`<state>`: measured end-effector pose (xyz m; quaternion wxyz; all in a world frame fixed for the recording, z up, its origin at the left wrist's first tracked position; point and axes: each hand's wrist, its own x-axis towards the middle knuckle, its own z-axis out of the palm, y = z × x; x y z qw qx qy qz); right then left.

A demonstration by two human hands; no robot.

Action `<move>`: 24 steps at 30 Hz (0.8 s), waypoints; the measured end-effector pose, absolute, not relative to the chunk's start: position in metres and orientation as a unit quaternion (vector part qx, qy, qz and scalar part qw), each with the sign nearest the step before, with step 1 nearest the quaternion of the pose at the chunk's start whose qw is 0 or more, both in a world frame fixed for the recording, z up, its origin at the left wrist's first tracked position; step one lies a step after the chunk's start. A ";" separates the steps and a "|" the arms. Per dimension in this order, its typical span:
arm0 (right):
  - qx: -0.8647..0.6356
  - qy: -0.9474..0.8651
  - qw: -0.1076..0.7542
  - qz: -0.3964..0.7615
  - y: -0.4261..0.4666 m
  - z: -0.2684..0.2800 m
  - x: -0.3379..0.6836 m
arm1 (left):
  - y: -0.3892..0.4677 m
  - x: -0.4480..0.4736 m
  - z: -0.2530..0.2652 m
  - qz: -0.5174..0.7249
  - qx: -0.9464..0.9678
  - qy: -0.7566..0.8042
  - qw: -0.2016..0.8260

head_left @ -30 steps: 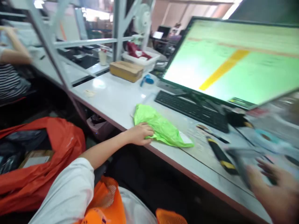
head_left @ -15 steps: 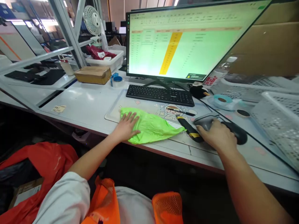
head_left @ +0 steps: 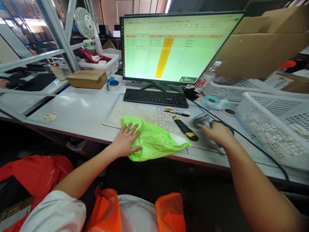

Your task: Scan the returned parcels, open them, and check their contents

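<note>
A crumpled bright green plastic mailing bag [head_left: 154, 140] lies at the front edge of the desk, partly over the printed desk mat [head_left: 113, 112]. Flat on its left end rests my left hand [head_left: 126, 140], fingers spread. A white patch shows near the bag's right corner. My right hand [head_left: 218, 133] is closed around what looks like a grey barcode scanner [head_left: 202, 119], tilted and blurred; its lower part is hidden by the hand. Between bag and right hand lies a black and yellow utility knife [head_left: 185, 129], with a black pen [head_left: 177, 112] just behind it.
Behind the mat stand a black keyboard [head_left: 154, 97] and a monitor [head_left: 173, 48]. White perforated baskets [head_left: 272, 129] fill the right side, with a black cable [head_left: 251, 141] running past. Tape rolls [head_left: 212, 100], a cardboard box [head_left: 87, 79] and a metal frame [head_left: 55, 35] surround the work area.
My right hand has raised and tilted the grey scanner from the mat. The left hand stays on the green bag, which now hangs slightly further over the edge. The view has turned right.
</note>
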<state>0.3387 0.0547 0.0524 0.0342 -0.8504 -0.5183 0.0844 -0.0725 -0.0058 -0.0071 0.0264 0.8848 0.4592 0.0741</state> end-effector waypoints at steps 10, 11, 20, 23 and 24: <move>-0.801 -0.537 0.193 0.182 0.019 0.116 0.317 | -0.007 -0.023 0.029 0.153 0.906 0.394 0.039; -0.797 -0.551 0.176 0.173 0.018 0.116 0.313 | -0.006 -0.016 0.025 0.136 0.915 0.376 0.046; -0.785 -0.607 0.101 0.066 0.024 0.086 0.326 | 0.029 -0.058 0.090 0.578 0.570 0.413 0.414; -0.786 -0.594 0.146 0.084 0.024 0.092 0.326 | 0.047 -0.069 0.113 0.646 0.442 0.364 0.505; -0.789 -0.589 0.153 0.082 0.024 0.095 0.324 | 0.055 -0.071 0.113 0.656 0.421 0.357 0.514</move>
